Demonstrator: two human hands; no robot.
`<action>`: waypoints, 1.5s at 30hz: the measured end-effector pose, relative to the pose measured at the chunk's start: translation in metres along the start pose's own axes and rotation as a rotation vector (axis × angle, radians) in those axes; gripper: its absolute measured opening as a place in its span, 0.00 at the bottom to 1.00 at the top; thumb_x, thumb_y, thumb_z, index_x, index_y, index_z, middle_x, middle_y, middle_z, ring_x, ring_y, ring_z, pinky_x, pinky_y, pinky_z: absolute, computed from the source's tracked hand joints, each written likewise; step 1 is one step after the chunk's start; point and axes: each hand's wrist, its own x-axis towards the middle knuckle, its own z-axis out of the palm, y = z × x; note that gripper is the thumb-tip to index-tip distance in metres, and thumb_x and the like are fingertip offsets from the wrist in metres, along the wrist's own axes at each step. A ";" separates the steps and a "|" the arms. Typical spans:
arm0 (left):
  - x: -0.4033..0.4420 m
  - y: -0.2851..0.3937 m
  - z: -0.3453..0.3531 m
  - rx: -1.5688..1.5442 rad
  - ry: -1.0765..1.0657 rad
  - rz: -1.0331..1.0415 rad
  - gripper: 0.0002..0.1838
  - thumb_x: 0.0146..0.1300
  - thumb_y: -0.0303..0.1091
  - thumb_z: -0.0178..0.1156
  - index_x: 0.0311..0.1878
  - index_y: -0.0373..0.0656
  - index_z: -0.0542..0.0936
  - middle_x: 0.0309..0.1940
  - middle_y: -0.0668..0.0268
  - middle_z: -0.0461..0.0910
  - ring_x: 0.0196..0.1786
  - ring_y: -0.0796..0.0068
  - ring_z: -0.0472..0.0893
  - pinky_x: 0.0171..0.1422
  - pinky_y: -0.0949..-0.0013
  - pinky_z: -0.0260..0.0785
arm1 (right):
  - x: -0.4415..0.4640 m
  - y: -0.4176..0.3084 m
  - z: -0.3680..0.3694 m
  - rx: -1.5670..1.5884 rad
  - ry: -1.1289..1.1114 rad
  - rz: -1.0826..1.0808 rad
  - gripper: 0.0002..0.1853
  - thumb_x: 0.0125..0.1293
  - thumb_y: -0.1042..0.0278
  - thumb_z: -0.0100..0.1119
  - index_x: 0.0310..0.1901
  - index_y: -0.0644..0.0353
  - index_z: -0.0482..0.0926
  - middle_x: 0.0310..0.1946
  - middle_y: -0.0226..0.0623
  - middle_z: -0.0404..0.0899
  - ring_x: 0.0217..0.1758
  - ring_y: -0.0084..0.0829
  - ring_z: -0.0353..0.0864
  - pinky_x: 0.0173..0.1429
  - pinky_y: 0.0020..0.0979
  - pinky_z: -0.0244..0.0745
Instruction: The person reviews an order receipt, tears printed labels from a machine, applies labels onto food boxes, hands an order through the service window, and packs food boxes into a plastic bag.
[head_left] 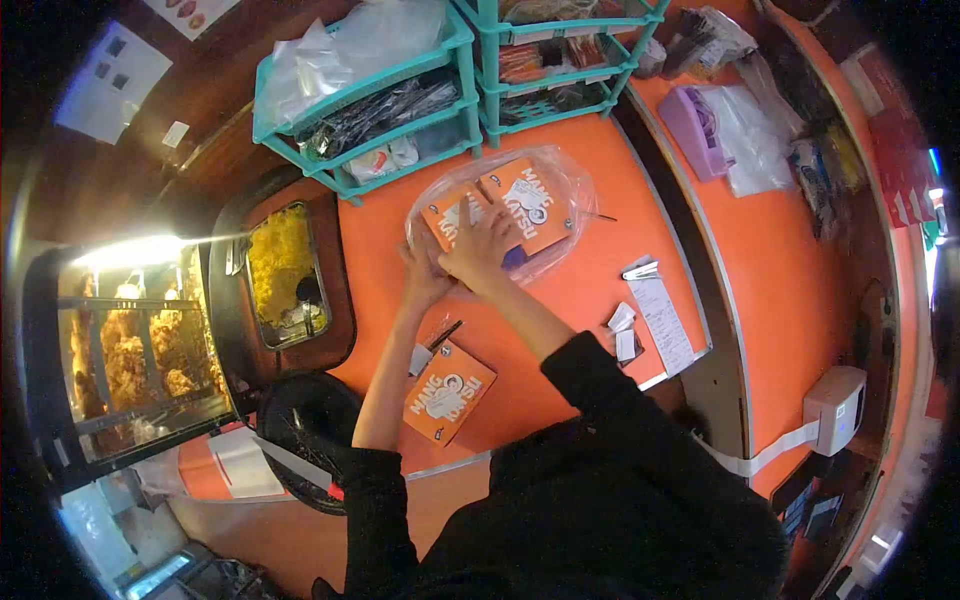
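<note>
Two orange takeaway boxes printed "MANG KATSU" sit side by side inside a clear plastic bag [582,195] on the orange counter. My right hand [482,240] lies over the left takeaway box [447,212], fingers spread, reaching towards the right takeaway box [535,198]. At the near left edge of the left box, my left hand [425,272] has its fingers curled against the box side and the bag; its fingertips are partly hidden. Something dark blue [514,258] shows beside my right hand. Closer to me lies another orange box [450,393], apart from both hands.
Teal basket racks [365,165] with plastic bags and packets stand at the back. A tray of yellow food [284,265] and a lit display case [140,350] are on the left. A long receipt [662,322] and a black round pan [310,420] flank the counter.
</note>
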 end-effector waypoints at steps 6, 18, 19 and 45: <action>-0.005 0.013 0.007 0.788 -0.111 0.183 0.77 0.35 0.51 0.81 0.78 0.47 0.31 0.77 0.53 0.49 0.75 0.53 0.53 0.74 0.50 0.42 | -0.006 0.015 0.023 0.104 0.264 -0.048 0.61 0.45 0.48 0.72 0.77 0.50 0.44 0.74 0.62 0.42 0.75 0.71 0.40 0.70 0.70 0.37; -0.001 0.018 -0.021 -0.011 -0.244 -0.182 0.56 0.51 0.43 0.73 0.76 0.40 0.48 0.73 0.54 0.56 0.76 0.54 0.51 0.77 0.54 0.44 | -0.120 0.044 -0.014 0.351 -0.489 -1.261 0.30 0.42 0.66 0.70 0.52 0.54 0.76 0.51 0.46 0.73 0.61 0.48 0.69 0.62 0.49 0.65; 0.001 0.015 -0.017 -0.010 -0.255 -0.169 0.56 0.51 0.43 0.73 0.76 0.40 0.48 0.73 0.54 0.56 0.76 0.54 0.51 0.77 0.54 0.44 | -0.135 0.052 0.004 0.227 -0.412 -1.380 0.37 0.39 0.64 0.72 0.58 0.48 0.73 0.58 0.46 0.69 0.67 0.47 0.65 0.67 0.49 0.62; 0.010 -0.029 -0.017 0.092 -0.224 -0.202 0.50 0.47 0.33 0.71 0.74 0.39 0.58 0.62 0.46 0.70 0.70 0.53 0.60 0.69 0.54 0.61 | 0.020 0.069 -0.056 0.029 0.520 -0.044 0.49 0.40 0.47 0.75 0.68 0.39 0.66 0.60 0.60 0.58 0.65 0.64 0.55 0.63 0.59 0.55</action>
